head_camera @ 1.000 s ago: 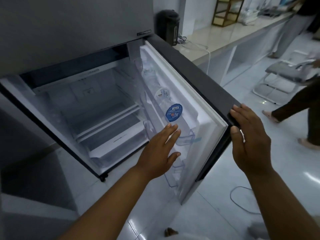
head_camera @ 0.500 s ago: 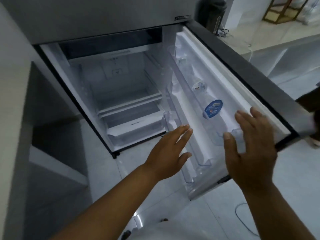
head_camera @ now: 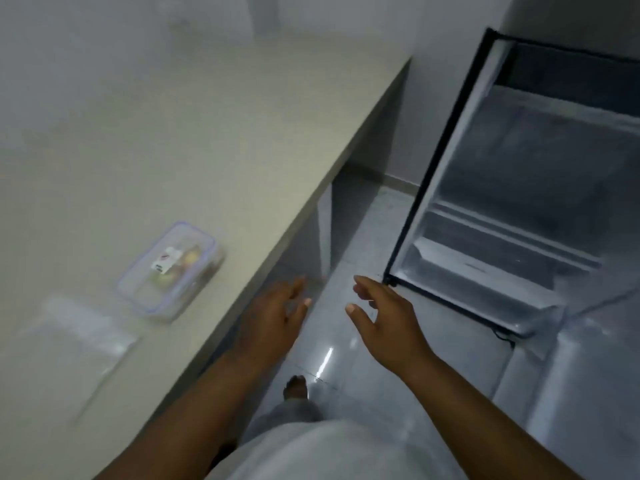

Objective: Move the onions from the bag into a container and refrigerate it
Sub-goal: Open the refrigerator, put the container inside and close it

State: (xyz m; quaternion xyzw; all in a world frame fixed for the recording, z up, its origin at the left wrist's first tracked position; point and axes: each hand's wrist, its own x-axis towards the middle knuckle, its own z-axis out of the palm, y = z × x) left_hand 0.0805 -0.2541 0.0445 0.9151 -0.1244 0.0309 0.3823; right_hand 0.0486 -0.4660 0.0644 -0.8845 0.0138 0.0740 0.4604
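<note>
Beige counter (head_camera: 207, 133), one lidded container (head_camera: 169, 271), one bag (head_camera: 76, 337), two empty hands, one open fridge (head_camera: 519, 202)

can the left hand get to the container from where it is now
Probably yes: the left hand hovers open just off the counter edge, and nothing lies between it and the container near that edge.
</note>
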